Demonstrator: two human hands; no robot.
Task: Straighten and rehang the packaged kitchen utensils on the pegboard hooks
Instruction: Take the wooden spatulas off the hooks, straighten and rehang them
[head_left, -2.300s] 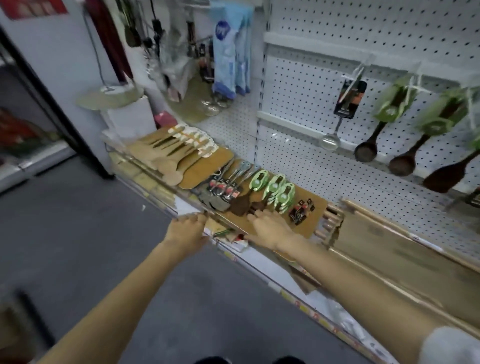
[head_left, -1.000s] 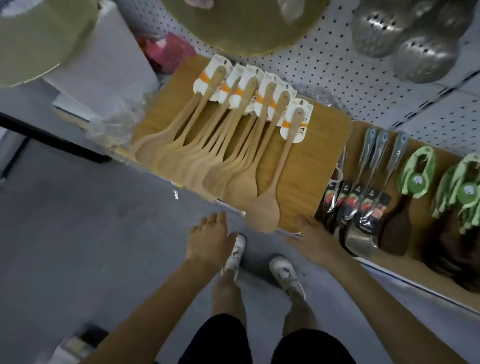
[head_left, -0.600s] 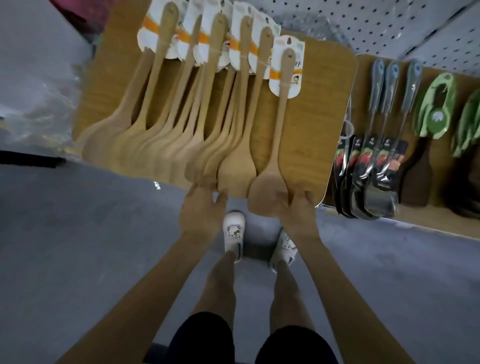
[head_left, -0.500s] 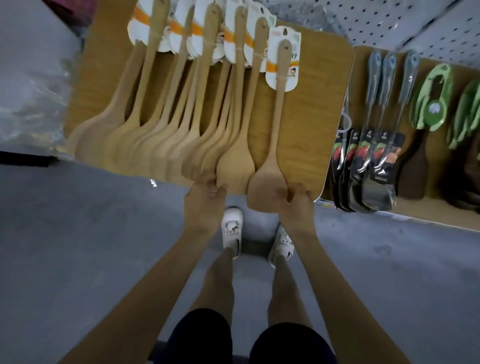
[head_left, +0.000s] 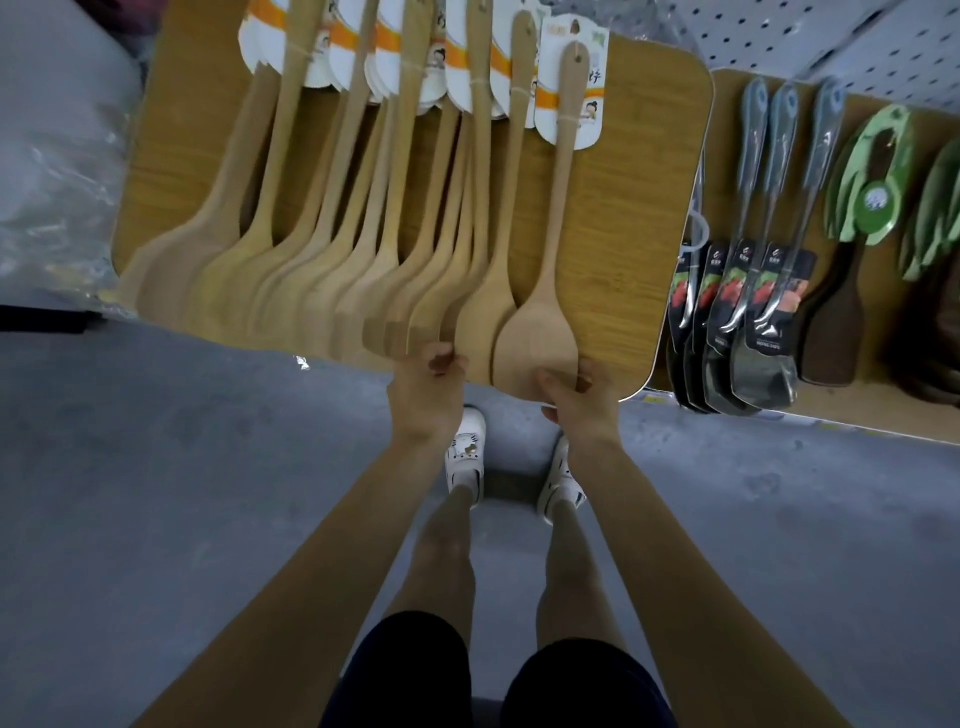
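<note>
Rounded brown wooden board (head_left: 623, 208): carrying a fanned row of pale wooden spatulas (head_left: 363, 234), each carded. Rightmost pale wooden spatula (head_left: 556, 208): lying at the board's near right. Right hand (head_left: 576, 400): pinching its blade, thumb on top. Left hand (head_left: 428, 387): curling its fingers round neighbouring blade tips. Advisable: squaring the blades together before lifting.

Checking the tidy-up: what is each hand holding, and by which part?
Right hand pinches rightmost wooden spatula by its blade end; left hand grips neighbouring spatulas likewise.
</note>
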